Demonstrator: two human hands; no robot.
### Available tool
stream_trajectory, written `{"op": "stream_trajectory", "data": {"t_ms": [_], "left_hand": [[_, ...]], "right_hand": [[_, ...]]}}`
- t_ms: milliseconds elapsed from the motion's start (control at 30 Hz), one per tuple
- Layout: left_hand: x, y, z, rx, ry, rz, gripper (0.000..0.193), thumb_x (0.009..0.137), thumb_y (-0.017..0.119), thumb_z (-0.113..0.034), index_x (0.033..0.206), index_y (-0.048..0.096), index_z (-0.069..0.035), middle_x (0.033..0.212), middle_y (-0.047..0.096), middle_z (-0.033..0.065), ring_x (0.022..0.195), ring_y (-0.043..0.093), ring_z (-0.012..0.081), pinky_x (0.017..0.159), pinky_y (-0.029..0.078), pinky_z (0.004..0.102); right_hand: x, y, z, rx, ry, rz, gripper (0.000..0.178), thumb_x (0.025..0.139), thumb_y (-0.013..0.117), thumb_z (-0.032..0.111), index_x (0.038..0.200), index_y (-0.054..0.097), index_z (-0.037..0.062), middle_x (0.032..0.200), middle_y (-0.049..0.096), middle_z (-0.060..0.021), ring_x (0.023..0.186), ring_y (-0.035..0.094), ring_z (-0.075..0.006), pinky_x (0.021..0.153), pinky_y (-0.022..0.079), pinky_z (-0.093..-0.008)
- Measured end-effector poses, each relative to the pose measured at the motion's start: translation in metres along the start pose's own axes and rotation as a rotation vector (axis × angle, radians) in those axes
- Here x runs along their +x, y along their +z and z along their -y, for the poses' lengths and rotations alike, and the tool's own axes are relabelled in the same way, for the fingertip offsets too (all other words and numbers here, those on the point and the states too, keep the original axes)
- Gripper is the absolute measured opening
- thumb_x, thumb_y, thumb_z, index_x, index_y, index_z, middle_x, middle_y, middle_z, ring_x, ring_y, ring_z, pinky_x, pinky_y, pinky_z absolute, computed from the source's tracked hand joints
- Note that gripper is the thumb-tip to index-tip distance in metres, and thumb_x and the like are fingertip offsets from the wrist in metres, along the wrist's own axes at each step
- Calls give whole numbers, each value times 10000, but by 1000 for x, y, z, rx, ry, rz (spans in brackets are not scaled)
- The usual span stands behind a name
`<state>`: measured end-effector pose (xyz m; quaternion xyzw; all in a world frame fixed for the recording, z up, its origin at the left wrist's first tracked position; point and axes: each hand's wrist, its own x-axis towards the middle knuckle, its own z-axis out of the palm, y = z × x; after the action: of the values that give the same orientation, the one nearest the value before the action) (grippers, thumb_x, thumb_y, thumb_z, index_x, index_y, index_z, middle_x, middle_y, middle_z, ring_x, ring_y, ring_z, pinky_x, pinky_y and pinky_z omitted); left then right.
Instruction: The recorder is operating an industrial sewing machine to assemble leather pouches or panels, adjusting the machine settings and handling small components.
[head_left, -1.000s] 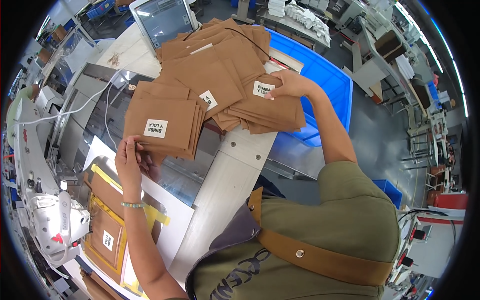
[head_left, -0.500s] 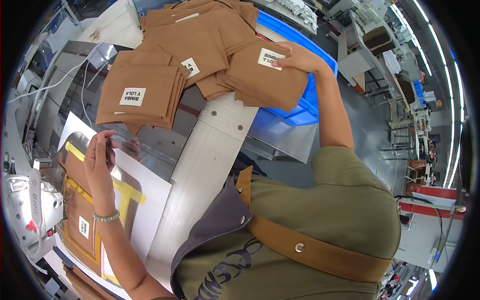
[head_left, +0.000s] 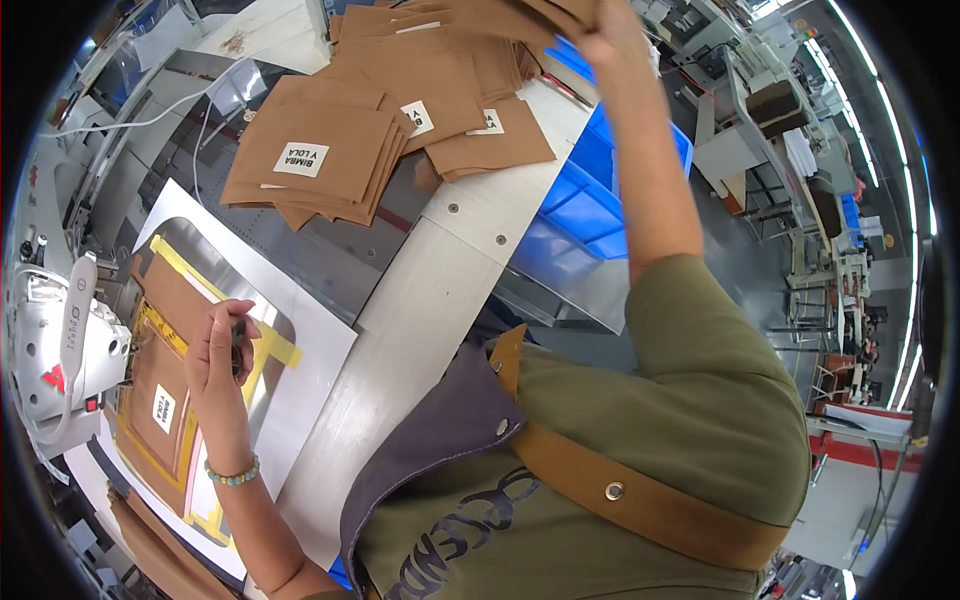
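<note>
My left hand (head_left: 222,355) is curled round a small dark object (head_left: 238,345), mostly hidden by the fingers. It hovers over a brown fabric panel (head_left: 150,400) with a white label, framed by yellow tape on a white sheet (head_left: 325,345). At the far edge of the view, my right hand (head_left: 610,45), partly blurred, grips several brown fabric panels (head_left: 545,18). Between the hands lie overlapping stacks of brown labelled panels (head_left: 340,125), the nearest being a fanned pile. Another labelled brown panel (head_left: 505,150) rests by the table's right edge.
A blue plastic crate (head_left: 585,210) stands beside the table's right edge, above a metal shelf (head_left: 560,275). At the left is a white sewing machine (head_left: 65,350). White cables (head_left: 130,128) cross the table's far left. Workbenches (head_left: 740,150) stand across the aisle.
My right hand has lifted its brown panels off the right-hand stack and carried them far forward, uncovering a labelled panel and the table edge. My left hand sits slightly nearer, still closed.
</note>
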<state>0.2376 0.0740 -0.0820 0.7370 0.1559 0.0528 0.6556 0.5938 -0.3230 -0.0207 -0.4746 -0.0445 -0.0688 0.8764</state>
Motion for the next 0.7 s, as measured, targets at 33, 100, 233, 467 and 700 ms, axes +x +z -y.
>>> {"op": "stream_trajectory", "data": {"t_ms": [33, 100, 233, 467, 700], "left_hand": [[-2, 0, 1, 6, 2, 6, 343, 1109, 470, -297, 1121, 689, -34, 834, 600, -29, 619, 411, -1, 540, 270, 176], [-3, -1, 4, 11, 4, 2, 343, 1109, 469, -295, 1121, 689, -31, 837, 604, -28, 620, 415, 0, 540, 272, 177], [-5, 3, 6, 14, -33, 32, 352, 1112, 460, -304, 1137, 676, -28, 841, 585, -27, 635, 415, 11, 546, 297, 165], [2, 9, 2, 31, -44, 75, 349, 1115, 443, -287, 1128, 681, -32, 851, 600, -21, 627, 411, 11, 550, 294, 182], [5, 14, 6, 6, -41, 96, 341, 1115, 451, -268, 1124, 690, -25, 829, 622, -20, 620, 415, 8, 553, 302, 184]], "right_hand": [[1, 12, -25, 131, 23, 8, 416, 943, 709, 161, 1327, 583, 59, 1218, 684, -131, 1096, 677, -307, 956, 575, -479], [3, 42, -74, 276, 8, -12, 368, 953, 687, 129, 1299, 590, 48, 1230, 676, -141, 1129, 657, -315, 980, 552, -523], [-15, 75, -137, 318, 374, -212, 262, 926, 587, -88, 1172, 548, -7, 1147, 642, -155, 1163, 645, -321, 965, 577, -487], [-2, 82, -127, 323, 316, 5, 270, 969, 599, 6, 1238, 572, 13, 1236, 635, -132, 1156, 645, -292, 960, 569, -430], [-95, 26, -53, -1058, -93, 541, 374, 960, 677, 172, 1289, 591, 19, 1268, 638, -120, 1173, 644, -255, 967, 549, -387]]}}
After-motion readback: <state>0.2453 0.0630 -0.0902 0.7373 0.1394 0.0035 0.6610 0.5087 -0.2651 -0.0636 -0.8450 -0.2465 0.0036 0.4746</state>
